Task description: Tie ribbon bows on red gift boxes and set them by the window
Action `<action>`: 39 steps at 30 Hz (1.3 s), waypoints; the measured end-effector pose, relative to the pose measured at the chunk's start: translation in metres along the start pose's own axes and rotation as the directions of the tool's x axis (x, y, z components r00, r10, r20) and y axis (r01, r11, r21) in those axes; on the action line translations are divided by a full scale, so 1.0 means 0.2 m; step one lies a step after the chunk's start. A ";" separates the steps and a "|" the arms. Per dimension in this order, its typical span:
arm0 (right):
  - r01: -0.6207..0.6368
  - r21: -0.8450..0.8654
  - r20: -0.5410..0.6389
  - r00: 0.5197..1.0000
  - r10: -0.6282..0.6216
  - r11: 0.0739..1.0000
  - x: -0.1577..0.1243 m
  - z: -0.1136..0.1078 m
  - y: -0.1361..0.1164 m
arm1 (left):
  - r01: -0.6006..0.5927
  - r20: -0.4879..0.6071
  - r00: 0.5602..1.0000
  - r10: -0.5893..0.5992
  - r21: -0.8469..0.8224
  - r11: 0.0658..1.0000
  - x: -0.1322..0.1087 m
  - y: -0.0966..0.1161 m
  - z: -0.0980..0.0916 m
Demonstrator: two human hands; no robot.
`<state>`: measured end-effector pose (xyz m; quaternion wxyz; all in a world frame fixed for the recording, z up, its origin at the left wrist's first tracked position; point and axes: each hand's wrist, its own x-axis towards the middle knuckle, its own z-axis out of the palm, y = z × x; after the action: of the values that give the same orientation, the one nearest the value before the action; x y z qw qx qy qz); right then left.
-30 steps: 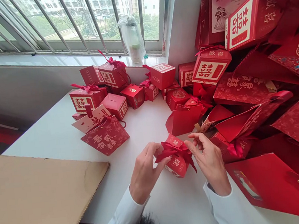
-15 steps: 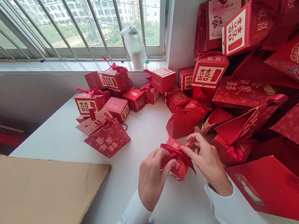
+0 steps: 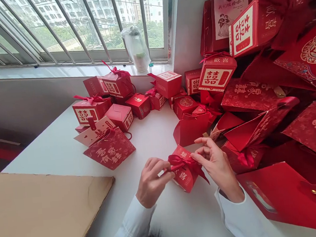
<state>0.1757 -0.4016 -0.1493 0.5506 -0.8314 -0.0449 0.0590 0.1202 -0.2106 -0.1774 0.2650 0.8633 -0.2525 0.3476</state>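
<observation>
Red gift box (image 3: pixel 183 177) sat between hands: left hand (image 3: pixel 152 183) pinched red ribbon (image 3: pixel 182 161), right hand (image 3: pixel 216 167) likewise — red gift bags (image 3: pixel 261 131) heaped just right, cardboard sheet (image 3: pixel 44 213) well left.

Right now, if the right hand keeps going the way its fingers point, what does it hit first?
The red ribbon tied on the small red box. The fingertips of the right hand look already at it, with the box just behind, though depth is hard to judge from this view.

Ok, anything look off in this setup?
The red paper bags against the wall at right are slumped over one another, several on their sides, unlike the upright red gift boxes by the window. The brown cardboard sheet at left also stands out, plain among all the red.
</observation>
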 end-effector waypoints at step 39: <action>0.109 -0.281 -0.118 0.982 -0.147 0.953 -0.03 0.01 0.00 | 0.338 0.224 0.934 -0.278 -0.303 0.891 0.04 0.02 -0.13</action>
<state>0.1696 -0.4009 -0.1493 0.4349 -0.8969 -0.0686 -0.0412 0.1108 -0.1990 -0.1538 0.4374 0.8613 -0.1897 0.1757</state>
